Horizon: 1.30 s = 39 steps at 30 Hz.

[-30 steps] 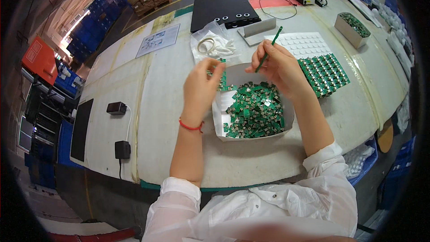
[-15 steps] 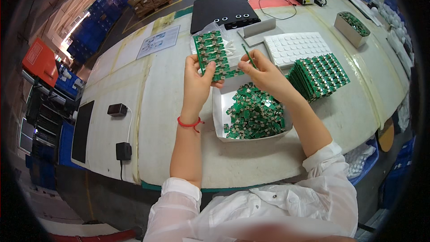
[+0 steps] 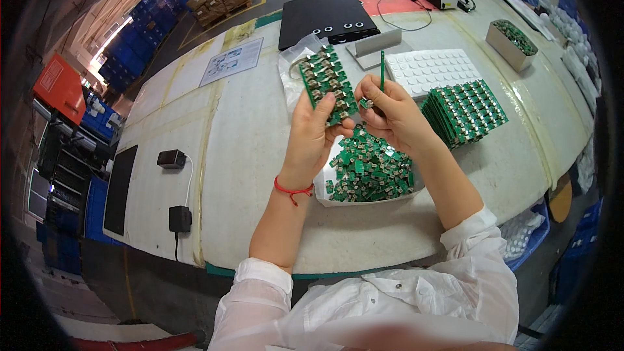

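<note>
My left hand [image 3: 311,133] is closed on a green circuit board panel [image 3: 327,81] with rows of metal parts, held tilted above a white box [image 3: 365,203]. Just right of it, my right hand [image 3: 404,119] is closed too. A thin green strip [image 3: 382,67] sticks up from its thumb side, and a small circuit board piece [image 3: 366,103] shows at its fingertips, close to the panel's edge. Many small green board pieces [image 3: 370,169] lie loose in the box below both hands. A stack of whole circuit board panels [image 3: 465,114] stands right of my right wrist.
Behind my right hand lies a white tray [image 3: 432,68] with round bumps, beside a grey metal holder [image 3: 378,42]. A clear plastic bag [image 3: 294,68] and a black case [image 3: 325,13] lie farther back. Another box of green pieces [image 3: 512,42] stands far right.
The panel has turned and shifted right, nearer my right hand. The lower row that stuck out to the right is off it; a small piece now shows in my right fingers. The strip stands more upright.
</note>
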### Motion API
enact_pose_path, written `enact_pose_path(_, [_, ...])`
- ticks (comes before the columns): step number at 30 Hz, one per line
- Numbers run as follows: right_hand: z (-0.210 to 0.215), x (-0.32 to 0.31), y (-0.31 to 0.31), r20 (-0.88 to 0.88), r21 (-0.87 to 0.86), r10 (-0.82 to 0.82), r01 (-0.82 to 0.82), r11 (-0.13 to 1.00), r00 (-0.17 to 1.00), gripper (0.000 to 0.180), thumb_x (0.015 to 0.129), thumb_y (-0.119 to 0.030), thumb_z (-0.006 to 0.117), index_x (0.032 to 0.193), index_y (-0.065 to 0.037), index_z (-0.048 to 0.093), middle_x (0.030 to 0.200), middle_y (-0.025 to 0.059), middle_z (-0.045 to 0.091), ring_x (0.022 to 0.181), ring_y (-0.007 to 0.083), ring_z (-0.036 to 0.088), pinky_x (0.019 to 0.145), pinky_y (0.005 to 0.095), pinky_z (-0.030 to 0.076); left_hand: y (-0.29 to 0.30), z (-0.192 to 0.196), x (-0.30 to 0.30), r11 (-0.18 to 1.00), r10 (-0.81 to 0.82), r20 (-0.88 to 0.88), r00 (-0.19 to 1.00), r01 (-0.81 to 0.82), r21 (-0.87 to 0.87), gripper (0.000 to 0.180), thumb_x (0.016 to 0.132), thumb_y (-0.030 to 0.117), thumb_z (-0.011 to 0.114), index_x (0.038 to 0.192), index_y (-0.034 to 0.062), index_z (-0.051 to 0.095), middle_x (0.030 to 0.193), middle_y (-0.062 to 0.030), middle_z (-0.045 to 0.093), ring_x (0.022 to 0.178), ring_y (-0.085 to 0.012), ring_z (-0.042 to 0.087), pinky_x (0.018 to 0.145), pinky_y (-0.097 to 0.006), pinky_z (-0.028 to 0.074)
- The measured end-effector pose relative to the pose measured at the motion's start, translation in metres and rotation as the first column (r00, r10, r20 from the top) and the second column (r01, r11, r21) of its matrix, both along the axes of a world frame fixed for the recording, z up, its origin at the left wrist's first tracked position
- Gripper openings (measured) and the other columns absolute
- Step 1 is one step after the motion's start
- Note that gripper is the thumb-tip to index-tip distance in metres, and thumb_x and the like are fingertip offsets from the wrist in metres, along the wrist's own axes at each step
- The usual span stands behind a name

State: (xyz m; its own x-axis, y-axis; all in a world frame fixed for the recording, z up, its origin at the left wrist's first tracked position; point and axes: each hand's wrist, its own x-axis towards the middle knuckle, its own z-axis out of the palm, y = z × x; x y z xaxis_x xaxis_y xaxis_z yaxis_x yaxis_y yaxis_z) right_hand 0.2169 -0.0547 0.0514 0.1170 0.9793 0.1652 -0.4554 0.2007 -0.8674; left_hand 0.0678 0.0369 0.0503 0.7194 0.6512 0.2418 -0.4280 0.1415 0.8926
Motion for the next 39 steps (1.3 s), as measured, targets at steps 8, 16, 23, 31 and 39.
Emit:
enact_pose_path(8, [0.007, 0.023, 0.000, 0.535, -0.154, 0.049, 0.041, 0.987, 0.844, 0.035, 0.103, -0.037, 0.049, 0.091, -0.005, 0.059, 0.065, -0.0016, 0.054, 0.047, 0.0025, 0.038, 0.042, 0.0214, 0.028, 0.000, 0.002, -0.002, 0.979, 0.191, -0.082, 0.978, -0.183, 0.093, 0.020, 0.101, 0.019, 0.049, 0.116, 0.0059, 0.047, 0.086, -0.0052, 0.062, 0.053, -0.0092, 0.057, 0.041, -0.024, 0.049])
enact_pose_path(16, [0.003, -0.009, 0.002, 0.497, 0.059, -0.232, 0.234, 0.970, 0.836, 0.045, 0.102, -0.042, 0.048, 0.088, 0.000, 0.059, 0.064, 0.0007, 0.055, 0.050, 0.0063, 0.049, 0.045, 0.0211, 0.038, -0.028, -0.011, 0.019, 0.931, 0.280, -0.070, 0.958, -0.253, 0.264, 0.027, 0.103, 0.029, 0.047, 0.116, 0.0059, 0.040, 0.083, -0.0050, 0.059, 0.043, -0.0066, 0.049, 0.032, -0.021, 0.039])
enact_pose_path(23, [0.000, -0.015, 0.000, 0.191, 0.015, -0.110, 0.109, 0.994, 0.975, 0.038, 0.103, -0.038, 0.050, 0.092, -0.004, 0.061, 0.063, -0.0034, 0.052, 0.046, 0.0047, 0.046, 0.041, 0.0182, 0.036, -0.045, 0.000, 0.011, 0.984, 0.166, 0.013, 0.986, -0.166, 0.057, 0.023, 0.106, 0.029, 0.041, 0.115, 0.0083, 0.045, 0.075, -0.0022, 0.056, 0.039, -0.0025, 0.039, 0.030, -0.019, 0.030])
enact_pose_path(31, [0.013, -0.001, -0.008, 0.407, 0.011, -0.005, 0.000, 1.000, 0.914, 0.043, 0.099, -0.045, 0.054, 0.084, -0.005, 0.063, 0.069, -0.0015, 0.057, 0.055, 0.0040, 0.050, 0.045, 0.0191, 0.037, -0.025, 0.001, -0.003, 0.947, -0.136, 0.059, 0.989, 0.147, -0.285, 0.024, 0.104, 0.030, 0.047, 0.112, 0.0081, 0.046, 0.077, -0.0011, 0.056, 0.043, -0.0038, 0.042, 0.032, -0.019, 0.030])
enact_pose_path(39, [0.007, 0.022, 0.000, 0.656, 0.075, -0.284, 0.314, 0.947, 0.699, 0.044, 0.102, -0.042, 0.049, 0.086, -0.003, 0.063, 0.061, -0.0022, 0.051, 0.058, 0.0058, 0.046, 0.052, 0.0249, 0.038, -0.017, -0.007, 0.009, 0.951, 0.163, -0.220, 0.962, -0.094, 0.294, 0.026, 0.103, 0.029, 0.048, 0.120, 0.0092, 0.046, 0.082, 0.0011, 0.057, 0.046, -0.0023, 0.043, 0.038, -0.019, 0.035])
